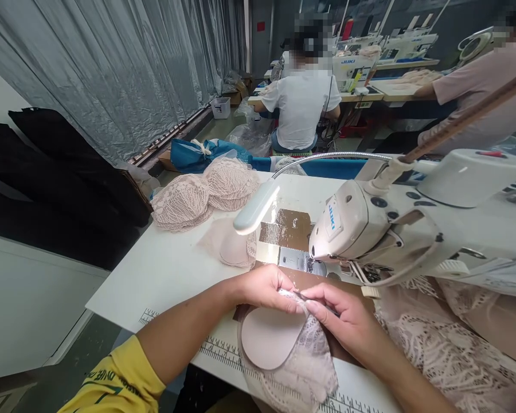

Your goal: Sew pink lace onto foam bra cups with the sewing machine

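Both hands meet over the front of the sewing table, pinching the upper edge of a beige lace bra piece. A smooth moulded bra cup lies against the lace and hangs toward the table's front edge. My left hand grips the edge between thumb and fingers. Close beside it, my right hand pinches the same edge; a thin dark object shows near its fingers, too small to name. Just beyond stands the head of a sewing machine, its needle area lit by a lamp.
Stacked lace bra cups sit at the table's far left, with another cup piece nearer. More lace fabric is heaped at the right. A blue bag lies behind the table. Two people work at machines farther back.
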A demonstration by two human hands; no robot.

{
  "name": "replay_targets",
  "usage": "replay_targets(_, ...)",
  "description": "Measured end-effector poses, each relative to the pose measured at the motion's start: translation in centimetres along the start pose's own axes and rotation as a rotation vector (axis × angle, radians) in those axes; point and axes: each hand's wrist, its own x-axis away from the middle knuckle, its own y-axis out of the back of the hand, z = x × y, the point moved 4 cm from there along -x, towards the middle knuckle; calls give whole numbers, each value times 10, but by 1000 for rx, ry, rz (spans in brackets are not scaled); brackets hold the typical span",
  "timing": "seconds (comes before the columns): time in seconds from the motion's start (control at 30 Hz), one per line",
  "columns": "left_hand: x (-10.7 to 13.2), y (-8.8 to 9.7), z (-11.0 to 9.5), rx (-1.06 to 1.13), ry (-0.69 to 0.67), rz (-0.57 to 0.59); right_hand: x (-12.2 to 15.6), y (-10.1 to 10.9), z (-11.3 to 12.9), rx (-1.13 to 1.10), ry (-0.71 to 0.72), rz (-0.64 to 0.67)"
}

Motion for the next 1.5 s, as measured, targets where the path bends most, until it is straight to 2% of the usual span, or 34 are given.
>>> replay_targets(0.17,-2,-1,5,-23,-5,-9,0,-1,-2,-4,13,5)
replay_targets(0.27,-6,-4,5,-40,-77,-15,-2,-4,-5,3,-3,-57)
replay_targets(0.37,-6,-2,1,-114,-135,6,-5,-10,-5,-51,-41,-19)
replay_targets(0.47,3,7,-6,-241,-67,86,-5,-12,-3,-61,-52,83)
replay_targets(0.57,15,20,-13,-221,-10,141,-2,-7,-8,70,-79,81)
replay_targets(0.7,20,30,-16,-222,-20,29,-1,-4,-16,107,-80,37)
replay_targets(0.83,14,17,-17,-254,-63,-30,-3,-7,-11,1,-50,18)
replay_targets(0.97,22,11,-35,-343,-182,-156,-2,-9,-4,-22,-30,47)
replay_targets(1.03,33,17,-40,-352,-139,-243,1,-7,-3,-11,-18,35)
replay_targets(1.1,44,25,-35,-347,3,-279,4,-4,-3,12,-1,26)
replay_targets(1.2,51,26,-17,-241,165,-198,7,-2,1,41,48,38)
replay_targets(1.3,42,10,-2,76,123,-114,7,-4,8,39,75,81)
replay_targets(1.4,29,-9,6,382,75,-159,7,-6,10,56,65,117)
replay_targets(1.5,21,-22,9,530,20,-246,8,-5,6,-4,36,96)
